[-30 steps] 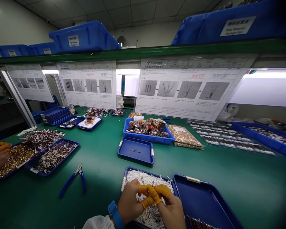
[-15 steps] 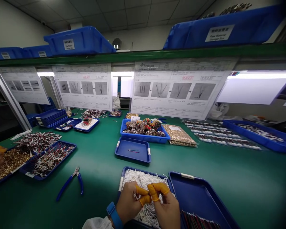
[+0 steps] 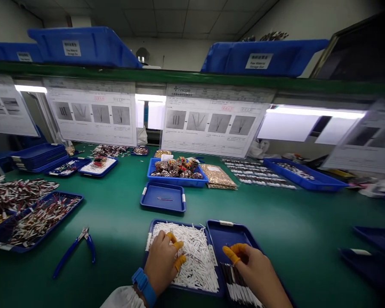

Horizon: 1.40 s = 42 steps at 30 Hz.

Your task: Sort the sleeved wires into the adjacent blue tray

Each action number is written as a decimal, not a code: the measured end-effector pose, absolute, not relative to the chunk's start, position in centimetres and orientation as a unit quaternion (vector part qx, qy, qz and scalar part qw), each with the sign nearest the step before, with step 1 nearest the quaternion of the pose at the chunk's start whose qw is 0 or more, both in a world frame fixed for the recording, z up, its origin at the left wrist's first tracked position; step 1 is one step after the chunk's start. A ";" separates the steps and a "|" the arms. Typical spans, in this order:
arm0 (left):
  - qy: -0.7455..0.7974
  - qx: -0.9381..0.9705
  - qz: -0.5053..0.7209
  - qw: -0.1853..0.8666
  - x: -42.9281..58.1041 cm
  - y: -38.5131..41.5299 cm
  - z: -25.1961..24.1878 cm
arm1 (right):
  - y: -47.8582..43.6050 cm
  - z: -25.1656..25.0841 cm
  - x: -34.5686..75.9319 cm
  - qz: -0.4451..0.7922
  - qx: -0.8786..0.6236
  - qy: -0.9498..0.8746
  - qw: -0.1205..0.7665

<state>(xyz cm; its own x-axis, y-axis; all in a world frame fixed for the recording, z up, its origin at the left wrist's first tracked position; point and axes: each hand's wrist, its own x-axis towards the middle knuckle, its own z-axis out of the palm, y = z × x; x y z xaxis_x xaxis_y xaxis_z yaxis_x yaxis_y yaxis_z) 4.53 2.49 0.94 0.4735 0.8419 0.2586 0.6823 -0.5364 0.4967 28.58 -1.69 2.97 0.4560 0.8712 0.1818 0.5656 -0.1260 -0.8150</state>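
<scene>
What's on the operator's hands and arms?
The left hand wears orange finger cots, with a blue wrist strap and a white sleeve behind it. The right hand also has orange finger cots; no strap or sleeve shows on it.

blue-handled pliers (image 3: pixel 78 250) on green workbench (image 3: pixel 122 214), blue tray (image 3: pixel 150 197) with thin wires (image 3: pixel 164 198), printed instruction sheets (image 3: pixel 211 122) above

Got the bench (image 3: pixel 308 218) laid out like this: tray of sleeved wires (image 3: pixel 197 261) right up front, second tray (image 3: pixel 229 235) touching it on the right, pliers (image 3: pixel 75 250) off left, smaller tray (image 3: pixel 163 197) straight ahead, and a tray of wire bundles (image 3: pixel 176 179) just behind that.
</scene>
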 end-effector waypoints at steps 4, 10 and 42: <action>0.456 0.849 0.222 0.145 4.8 2.5 0.5 | -3.2 1.8 30.0 0.155 -0.754 -0.496 0.401; 0.474 0.849 0.198 0.123 4.8 3.0 -0.2 | -3.7 0.4 30.2 0.148 -0.771 -0.503 0.361; 0.439 0.681 0.446 0.381 4.7 4.1 -1.4 | -1.9 2.9 28.5 0.263 -0.725 -0.498 0.397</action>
